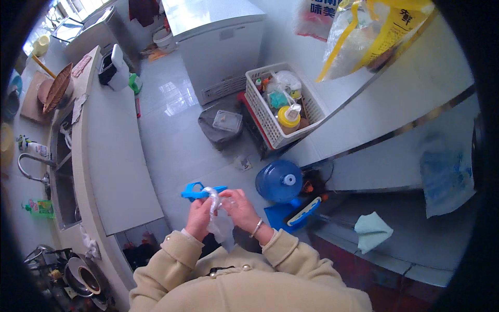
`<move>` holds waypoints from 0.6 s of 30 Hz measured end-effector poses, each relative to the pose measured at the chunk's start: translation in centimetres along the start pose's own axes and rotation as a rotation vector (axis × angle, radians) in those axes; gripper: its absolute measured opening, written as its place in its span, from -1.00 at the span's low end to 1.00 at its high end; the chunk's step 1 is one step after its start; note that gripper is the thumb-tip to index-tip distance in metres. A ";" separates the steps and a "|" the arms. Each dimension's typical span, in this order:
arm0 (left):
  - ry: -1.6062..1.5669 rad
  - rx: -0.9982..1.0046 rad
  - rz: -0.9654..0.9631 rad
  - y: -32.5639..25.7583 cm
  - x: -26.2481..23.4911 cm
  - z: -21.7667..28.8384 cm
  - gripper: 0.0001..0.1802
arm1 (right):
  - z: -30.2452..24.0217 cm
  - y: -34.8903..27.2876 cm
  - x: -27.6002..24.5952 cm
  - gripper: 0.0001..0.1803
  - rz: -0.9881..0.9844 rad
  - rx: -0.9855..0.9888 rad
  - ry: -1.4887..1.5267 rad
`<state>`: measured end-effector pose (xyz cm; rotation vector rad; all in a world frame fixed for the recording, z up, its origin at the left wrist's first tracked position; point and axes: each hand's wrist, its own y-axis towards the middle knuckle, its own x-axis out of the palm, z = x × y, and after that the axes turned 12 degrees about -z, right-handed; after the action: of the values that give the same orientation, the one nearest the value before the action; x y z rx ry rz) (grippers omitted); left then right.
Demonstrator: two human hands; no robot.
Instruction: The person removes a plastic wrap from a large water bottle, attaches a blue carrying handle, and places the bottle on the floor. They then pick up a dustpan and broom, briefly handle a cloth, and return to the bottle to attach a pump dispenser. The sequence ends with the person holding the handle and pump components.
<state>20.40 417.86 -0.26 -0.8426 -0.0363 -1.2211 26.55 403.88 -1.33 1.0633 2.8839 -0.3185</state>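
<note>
In front of my body, over the floor, both hands are close together around a blue plastic piece (195,192) and a thin clear plastic bag (221,230). My left hand (196,219) is closed at the blue piece, which sticks out past the fingertips; its exact kind is unclear. A twisted whitish strip of the bag runs up over the blue piece. With fingers bent, my right hand (241,210) pinches the bag's gathered plastic and sits close to the blue piece's right end. The bag's lower part hangs loose between my wrists.
At left runs a counter (117,156) with a sink and faucet (36,166). Ahead stand a white chest freezer (223,52) and a white basket (283,136) of goods. A blue water jug (278,179) and blue dustpan (280,214) are right of my hands.
</note>
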 end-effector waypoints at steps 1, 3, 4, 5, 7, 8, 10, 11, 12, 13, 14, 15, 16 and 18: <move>0.003 0.011 -0.026 1.5 1.2 0.0 -0.89 | 0.3 0.5 -1.0 -0.69 0.075 -0.016 -0.028; 0.004 -0.035 -0.065 4.6 3.4 0.2 -0.86 | 0.9 1.7 -3.5 -0.68 0.222 -0.008 -0.047; 0.008 -0.057 -0.106 6.6 4.3 0.4 -0.85 | 1.2 2.4 -4.9 -0.69 0.268 -0.056 -0.125; 0.010 -0.106 -0.142 8.4 5.1 0.5 -0.84 | 1.6 3.4 -6.3 -0.67 0.312 -0.084 -0.195; -0.070 -0.048 -0.231 12.4 6.7 0.1 -0.84 | 2.7 5.3 -9.0 -0.64 0.404 -0.084 -0.302; -0.035 -0.114 -0.260 14.8 7.2 0.3 -0.85 | 3.5 6.6 -10.6 -0.65 0.471 -0.088 -0.334; -0.043 -0.164 -0.261 18.7 8.5 0.3 -0.85 | 5.4 9.3 -14.5 -0.67 0.588 -0.047 -0.414; -0.045 -0.171 -0.285 21.2 9.2 0.6 -0.85 | 6.5 10.7 -16.6 -0.63 0.626 -0.046 -0.368; -0.095 -0.212 -0.300 23.0 9.8 0.7 -0.86 | 7.7 12.1 -18.7 -0.60 0.672 0.050 -0.387; -0.123 -0.248 -0.291 24.9 10.3 0.6 -0.86 | 9.0 13.4 -20.8 -0.56 0.706 0.119 -0.413; -0.163 -0.278 -0.291 26.6 10.9 0.5 -0.86 | 10.4 14.7 -22.9 -0.47 0.726 0.205 -0.437; -0.217 -0.301 -0.302 28.1 11.3 0.2 -0.86 | 11.7 15.8 -24.8 -0.44 0.741 0.187 -0.594; -0.230 -0.354 -0.313 29.7 11.7 0.1 -0.86 | 13.0 16.9 -26.6 -0.42 0.759 0.207 -0.720; -0.225 -0.376 -0.325 32.0 12.1 -0.2 -0.86 | 15.0 18.5 -29.8 -0.30 0.752 0.301 -0.769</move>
<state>51.56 410.80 -12.43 -1.3397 -0.1334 -1.4555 60.94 395.50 -15.71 1.5294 1.6693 -0.8731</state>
